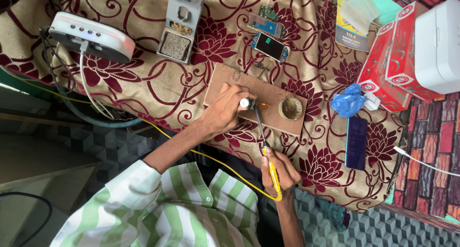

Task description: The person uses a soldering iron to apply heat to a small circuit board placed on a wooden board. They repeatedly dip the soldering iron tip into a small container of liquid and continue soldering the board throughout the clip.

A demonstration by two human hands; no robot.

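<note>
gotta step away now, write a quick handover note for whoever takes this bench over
Left hand: rests on the wooden board, pinching a small white part in place.
Right hand: grip shut on the soldering iron, yellow handle, tip down at the part on the board.
Nearby: round tin on the board's right end; bare phone boards above on the cloth; tip stand at top; dark phone to the right.
Done: part and iron are brought together.
Left: I cannot tell whether the joint is made; check it.

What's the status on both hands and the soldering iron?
Left hand pinching small white-capped part on wooden board. Right hand gripping yellow soldering iron, tip at part. Flux tin alongside, clear.
</note>
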